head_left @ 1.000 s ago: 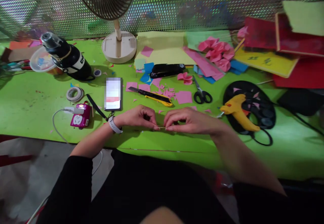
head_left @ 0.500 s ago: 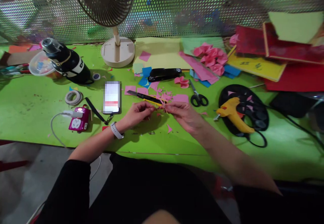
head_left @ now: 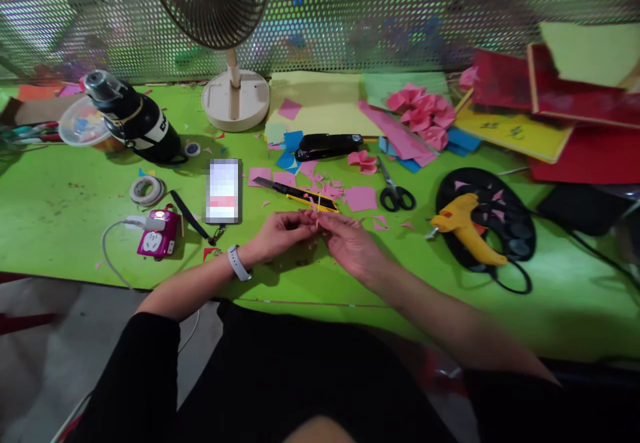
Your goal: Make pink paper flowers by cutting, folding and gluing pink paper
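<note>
Your left hand [head_left: 281,233] and right hand [head_left: 350,243] meet over the near green table [head_left: 65,196], fingertips pinching a small pink paper piece [head_left: 315,208] just near of the yellow utility knife [head_left: 300,193]. You seem mid-fold; next calls for a firm crease. The black bottle's [head_left: 137,119] white lettering is unreadable.

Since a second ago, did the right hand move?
Yes. The right hand has gone away from the table's near edge, toward the yellow-and-black utility knife; its fingertips now sit just short of it, meeting the left hand.
</note>
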The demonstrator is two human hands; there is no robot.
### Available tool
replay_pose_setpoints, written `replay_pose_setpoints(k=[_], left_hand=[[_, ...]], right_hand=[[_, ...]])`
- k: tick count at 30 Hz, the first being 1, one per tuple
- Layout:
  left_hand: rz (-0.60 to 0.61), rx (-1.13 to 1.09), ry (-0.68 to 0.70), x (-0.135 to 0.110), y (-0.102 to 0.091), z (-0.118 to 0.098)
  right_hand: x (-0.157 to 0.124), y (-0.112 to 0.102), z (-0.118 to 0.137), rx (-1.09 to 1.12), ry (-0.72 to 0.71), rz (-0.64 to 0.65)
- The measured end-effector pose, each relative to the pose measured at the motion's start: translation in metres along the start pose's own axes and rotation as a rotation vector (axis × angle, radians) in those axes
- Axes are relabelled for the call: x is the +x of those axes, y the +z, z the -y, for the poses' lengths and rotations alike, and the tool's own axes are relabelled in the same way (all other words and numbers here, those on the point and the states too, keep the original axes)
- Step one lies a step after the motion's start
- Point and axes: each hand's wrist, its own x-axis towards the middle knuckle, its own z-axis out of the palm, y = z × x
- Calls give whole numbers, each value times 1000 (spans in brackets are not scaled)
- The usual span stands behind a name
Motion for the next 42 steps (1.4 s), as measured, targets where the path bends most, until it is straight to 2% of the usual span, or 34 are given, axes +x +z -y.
replay_pose_setpoints(k=[10,15,22,27,32,34,42], left_hand=[[-10,27,-53,-2,-8,-12],[-37,-1,-67,-2,-6,-7],[-95,51,61,1,-7,0],[-166,-9,108,3,-11,-6],[-189,10,121,2,-11,-9],[-177,25,120,2,-11,-8],[-135,11,105,1,-13,-6]], right_hand=[[2,-2,13,-15,-125,-56],[4,-3,12,-21,-146,-83],[5,-5,6,-51,-145,-59],[4,-13,13,-341,-323,-76],[0,-13,18,-679,-434,61],[0,-12,17,-780,-485,74],[1,-13,19,-862,-519,79]])
